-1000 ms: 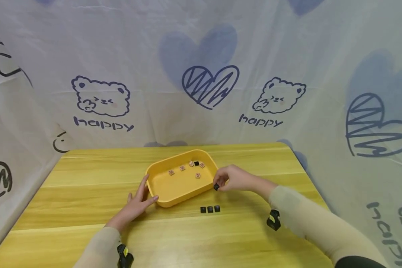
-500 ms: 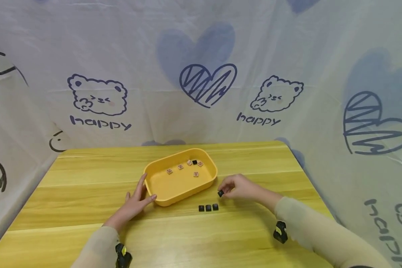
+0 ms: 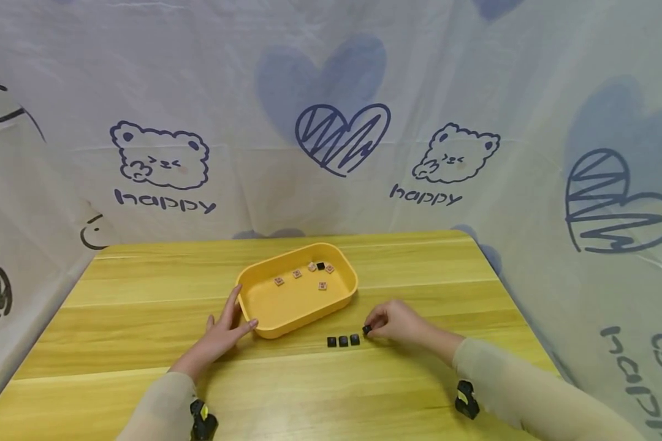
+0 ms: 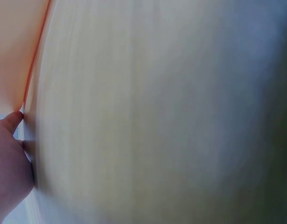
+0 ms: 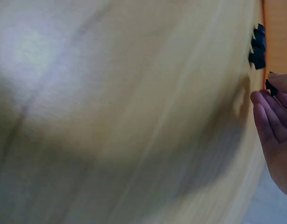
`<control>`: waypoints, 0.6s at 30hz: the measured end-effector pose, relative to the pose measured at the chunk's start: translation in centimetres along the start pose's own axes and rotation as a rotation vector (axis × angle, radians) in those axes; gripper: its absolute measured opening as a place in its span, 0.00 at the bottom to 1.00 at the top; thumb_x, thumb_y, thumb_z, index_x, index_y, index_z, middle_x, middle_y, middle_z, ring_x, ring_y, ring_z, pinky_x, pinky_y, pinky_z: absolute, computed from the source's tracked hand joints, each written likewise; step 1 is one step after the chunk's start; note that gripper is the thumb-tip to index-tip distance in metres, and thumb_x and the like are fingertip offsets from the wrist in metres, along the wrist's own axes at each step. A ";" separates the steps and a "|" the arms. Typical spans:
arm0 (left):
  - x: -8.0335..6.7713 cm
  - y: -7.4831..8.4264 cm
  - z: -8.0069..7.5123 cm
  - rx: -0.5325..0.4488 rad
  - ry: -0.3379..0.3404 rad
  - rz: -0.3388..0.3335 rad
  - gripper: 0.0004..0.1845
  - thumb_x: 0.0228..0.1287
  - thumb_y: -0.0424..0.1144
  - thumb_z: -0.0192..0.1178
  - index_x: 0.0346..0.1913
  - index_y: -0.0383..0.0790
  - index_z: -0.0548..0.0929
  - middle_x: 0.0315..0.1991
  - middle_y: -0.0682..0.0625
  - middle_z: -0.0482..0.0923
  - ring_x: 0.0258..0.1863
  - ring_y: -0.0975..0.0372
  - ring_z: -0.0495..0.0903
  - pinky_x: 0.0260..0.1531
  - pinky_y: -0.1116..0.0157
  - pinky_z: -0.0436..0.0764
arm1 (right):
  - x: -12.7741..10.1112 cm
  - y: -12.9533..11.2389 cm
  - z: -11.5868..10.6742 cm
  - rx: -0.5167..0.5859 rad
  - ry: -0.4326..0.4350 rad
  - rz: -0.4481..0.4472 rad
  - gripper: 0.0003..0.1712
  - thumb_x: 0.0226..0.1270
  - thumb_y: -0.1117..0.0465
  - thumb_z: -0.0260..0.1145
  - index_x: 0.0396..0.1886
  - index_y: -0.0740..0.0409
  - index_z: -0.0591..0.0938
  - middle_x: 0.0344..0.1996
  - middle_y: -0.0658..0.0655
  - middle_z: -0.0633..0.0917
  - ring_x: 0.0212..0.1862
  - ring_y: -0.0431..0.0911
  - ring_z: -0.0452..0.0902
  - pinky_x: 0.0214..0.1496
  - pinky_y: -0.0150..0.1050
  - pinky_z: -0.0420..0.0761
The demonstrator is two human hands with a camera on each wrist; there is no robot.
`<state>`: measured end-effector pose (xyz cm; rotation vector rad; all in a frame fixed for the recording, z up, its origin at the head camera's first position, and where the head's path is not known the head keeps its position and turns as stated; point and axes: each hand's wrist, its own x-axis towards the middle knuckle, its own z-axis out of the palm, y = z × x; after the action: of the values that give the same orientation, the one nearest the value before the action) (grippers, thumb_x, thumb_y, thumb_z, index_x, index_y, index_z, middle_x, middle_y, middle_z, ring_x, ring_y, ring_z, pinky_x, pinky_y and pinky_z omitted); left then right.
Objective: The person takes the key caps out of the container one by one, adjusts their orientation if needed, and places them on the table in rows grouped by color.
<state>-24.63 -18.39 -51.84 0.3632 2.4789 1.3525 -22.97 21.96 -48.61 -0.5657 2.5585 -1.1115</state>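
In the head view my right hand [image 3: 399, 323] pinches a small black keycap [image 3: 366, 329] between thumb and fingertips. It hovers close to the right end of a short row of three black keycaps [image 3: 343, 341] on the table. In the right wrist view the pinched keycap [image 5: 271, 87] shows at the right edge, near the row [image 5: 258, 49]. My left hand [image 3: 219, 339] rests with fingers spread and straight against the left end of a yellow tray [image 3: 265, 334], thumb at the near corner. The left wrist view shows only part of that hand [image 4: 10, 158] beside the tray wall.
Inside the tray lie several small pinkish square pieces with dark markings [image 3: 322, 286] and one black piece [image 3: 321, 266]. The wooden table [image 3: 447, 263] ends at the back against a hanging printed cloth [image 3: 243, 171].
My right hand has carried the black keycap from beside the tray's right end toward me, down to the right end of the row. My left hand stays against the tray.
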 end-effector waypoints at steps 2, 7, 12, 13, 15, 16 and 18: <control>0.0 0.0 0.0 0.008 0.001 -0.004 0.49 0.72 0.54 0.54 0.77 0.53 0.28 0.74 0.30 0.45 0.73 0.39 0.42 0.62 0.38 0.18 | -0.1 0.2 0.3 -0.019 0.003 -0.005 0.08 0.55 0.67 0.75 0.36 0.60 0.87 0.29 0.48 0.85 0.32 0.39 0.80 0.35 0.32 0.81; 0.1 -0.1 0.0 0.008 -0.008 -0.013 0.49 0.72 0.53 0.54 0.77 0.54 0.27 0.74 0.30 0.45 0.73 0.40 0.43 0.62 0.39 0.18 | -0.1 0.9 1.0 -0.072 0.015 -0.047 0.07 0.54 0.65 0.76 0.34 0.56 0.87 0.28 0.45 0.81 0.30 0.38 0.75 0.32 0.33 0.78; 0.1 -0.2 0.0 0.001 -0.012 -0.011 0.49 0.72 0.54 0.54 0.77 0.54 0.27 0.74 0.30 0.45 0.74 0.40 0.43 0.62 0.39 0.18 | -0.1 1.1 1.5 -0.096 0.028 -0.042 0.07 0.54 0.64 0.76 0.34 0.55 0.87 0.28 0.45 0.80 0.31 0.38 0.75 0.32 0.33 0.78; 0.1 -0.2 0.0 0.004 -0.010 -0.010 0.49 0.72 0.54 0.54 0.77 0.54 0.27 0.74 0.30 0.45 0.74 0.40 0.43 0.62 0.39 0.18 | -0.1 1.1 1.6 -0.098 0.030 -0.038 0.07 0.54 0.64 0.76 0.34 0.55 0.87 0.28 0.45 0.80 0.30 0.38 0.75 0.32 0.33 0.78; 0.1 -0.1 0.0 0.008 -0.010 -0.005 0.49 0.72 0.54 0.54 0.77 0.54 0.28 0.74 0.31 0.45 0.74 0.40 0.43 0.62 0.39 0.18 | -0.1 1.0 1.7 -0.099 0.031 -0.033 0.08 0.54 0.65 0.76 0.34 0.56 0.86 0.28 0.46 0.80 0.30 0.39 0.74 0.32 0.33 0.77; 0.1 -0.1 0.0 0.009 -0.009 -0.003 0.49 0.72 0.54 0.54 0.77 0.53 0.28 0.74 0.30 0.45 0.74 0.40 0.42 0.62 0.38 0.18 | -0.1 1.0 1.7 -0.099 0.032 -0.030 0.08 0.54 0.65 0.76 0.34 0.56 0.86 0.28 0.46 0.80 0.30 0.39 0.74 0.32 0.34 0.77; 0.1 -0.1 -0.1 0.008 -0.008 0.004 0.49 0.72 0.53 0.54 0.77 0.53 0.28 0.74 0.30 0.44 0.74 0.40 0.42 0.62 0.38 0.18 | -0.1 0.8 1.7 -0.099 0.029 -0.019 0.09 0.53 0.66 0.76 0.34 0.56 0.85 0.28 0.47 0.80 0.30 0.39 0.74 0.32 0.34 0.77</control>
<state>-24.73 -18.47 -51.88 0.3750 2.4793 1.3400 -22.34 21.44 -50.35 -0.6034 2.6507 -1.0107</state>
